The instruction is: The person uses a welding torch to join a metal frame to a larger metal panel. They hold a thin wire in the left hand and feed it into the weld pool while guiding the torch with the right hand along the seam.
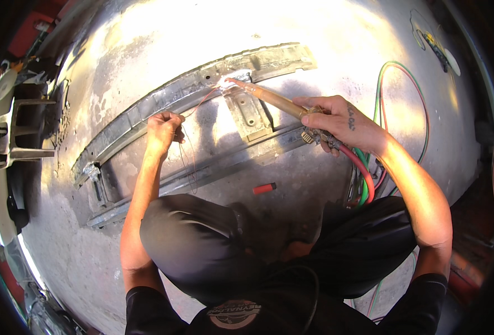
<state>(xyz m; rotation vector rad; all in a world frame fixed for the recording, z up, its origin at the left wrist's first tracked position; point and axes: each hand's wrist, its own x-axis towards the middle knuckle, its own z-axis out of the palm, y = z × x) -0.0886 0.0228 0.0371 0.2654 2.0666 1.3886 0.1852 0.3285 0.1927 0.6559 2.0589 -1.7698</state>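
Note:
My right hand point(344, 123) grips a brass-coloured gas welding torch point(277, 100) by its valve end. Red and green hoses point(360, 167) run out behind it. The torch tip meets a bright glow where a metal bracket point(247, 114) joins a long curved metal beam point(163, 96) on the floor. My left hand point(162, 133) pinches a thin copper-coloured wire point(203, 101). One end of the wire reaches the glow; the slack hangs in loops below my fingers. A straight metal bar point(202, 172) runs along the near side, linked to the beam by brackets.
A red lighter-like object point(264, 188) with a dark end lies on the concrete floor before my knees. At the left is a plastic chair point(13, 137). The hoses loop across the floor at right. A corded tool point(438, 54) lies at the far right.

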